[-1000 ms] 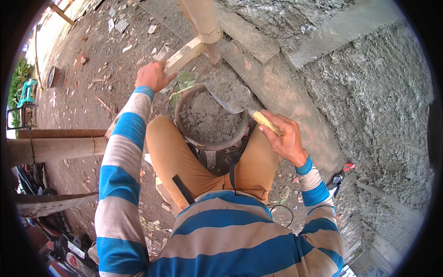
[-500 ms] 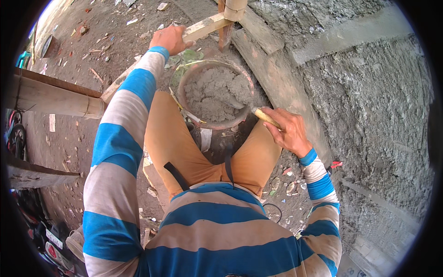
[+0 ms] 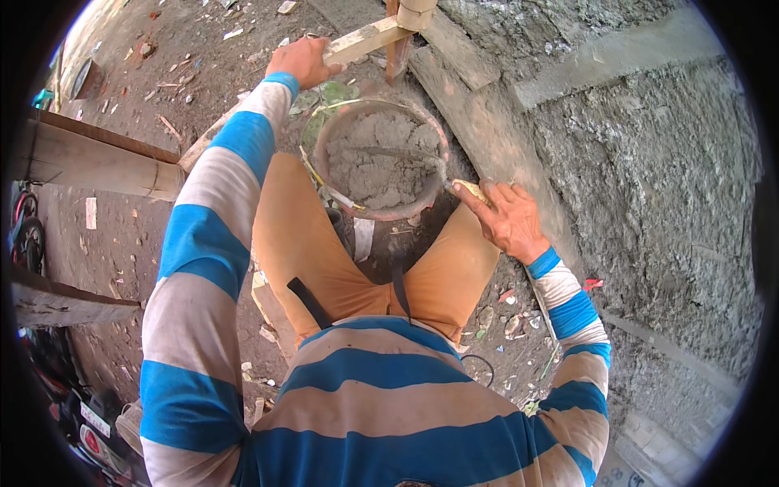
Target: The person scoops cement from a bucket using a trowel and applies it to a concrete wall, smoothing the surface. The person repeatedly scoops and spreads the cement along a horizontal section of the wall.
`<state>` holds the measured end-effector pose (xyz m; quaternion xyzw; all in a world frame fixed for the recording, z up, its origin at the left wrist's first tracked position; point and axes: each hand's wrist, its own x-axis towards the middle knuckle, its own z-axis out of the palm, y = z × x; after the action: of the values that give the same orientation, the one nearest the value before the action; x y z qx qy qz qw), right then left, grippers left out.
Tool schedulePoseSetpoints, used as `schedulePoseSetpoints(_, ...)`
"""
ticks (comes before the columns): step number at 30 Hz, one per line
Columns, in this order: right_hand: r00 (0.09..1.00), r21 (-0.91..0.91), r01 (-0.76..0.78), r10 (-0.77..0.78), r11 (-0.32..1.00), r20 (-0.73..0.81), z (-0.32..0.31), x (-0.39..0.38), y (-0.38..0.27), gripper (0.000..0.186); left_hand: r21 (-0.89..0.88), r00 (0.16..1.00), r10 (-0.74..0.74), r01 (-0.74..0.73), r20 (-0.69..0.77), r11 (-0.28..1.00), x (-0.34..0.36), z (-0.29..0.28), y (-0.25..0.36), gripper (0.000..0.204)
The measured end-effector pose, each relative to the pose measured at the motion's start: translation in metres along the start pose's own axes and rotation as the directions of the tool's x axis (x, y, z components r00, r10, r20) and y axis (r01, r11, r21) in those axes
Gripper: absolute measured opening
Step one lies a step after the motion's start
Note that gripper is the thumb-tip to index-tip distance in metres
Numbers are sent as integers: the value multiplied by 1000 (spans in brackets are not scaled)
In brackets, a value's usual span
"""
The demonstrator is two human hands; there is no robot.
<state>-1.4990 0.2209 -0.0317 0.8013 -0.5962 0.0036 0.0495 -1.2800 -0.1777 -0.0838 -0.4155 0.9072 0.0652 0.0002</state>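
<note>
My right hand (image 3: 513,221) is closed round the wooden handle of a trowel (image 3: 480,192), index finger stretched along it. The trowel's blade is tilted edge-on and partly sunk in grey wet mortar (image 3: 377,180). That mortar fills much of a round bucket (image 3: 445,143) standing between my knees. Up and to the left, my left hand (image 3: 300,62) grips a wooden bar (image 3: 367,41) from above; its fingertips are partly hidden. A thin yellowish bucket handle (image 3: 350,200) hangs along the bucket's left side.
A rough grey plastered wall (image 3: 649,195) rises on the right, with planks (image 3: 495,138) lying along its foot. Bamboo posts (image 3: 105,162) stand at the left. Debris litters the dirt ground (image 3: 203,49). Parked motorbikes (image 3: 89,422) are at the far left.
The trowel blade has turned onto its edge and shows longer across the mortar. My right hand has rolled over and its index finger now lies forward. My left hand stays on the bar.
</note>
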Motion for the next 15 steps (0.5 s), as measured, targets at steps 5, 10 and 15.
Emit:
schedulePoseSetpoints(5, 999, -8, -4, 4, 1000, 41, 8, -10, -12, 71, 30, 1000, -4, 3, 24, 1000, -3, -9, 7, 64)
schedulePoseSetpoints(10, 903, 129, -328, 351, 936, -248, 4, -25, 0, 67, 262, 700, 541, -475, -467, 840, -23, -6, 9, 48)
schedulePoseSetpoints(15, 399, 623, -578, 849, 526, -346, 8, -75, 29, 41, 80, 828, 557, -552, -64, 830, -78, 58, 36, 45)
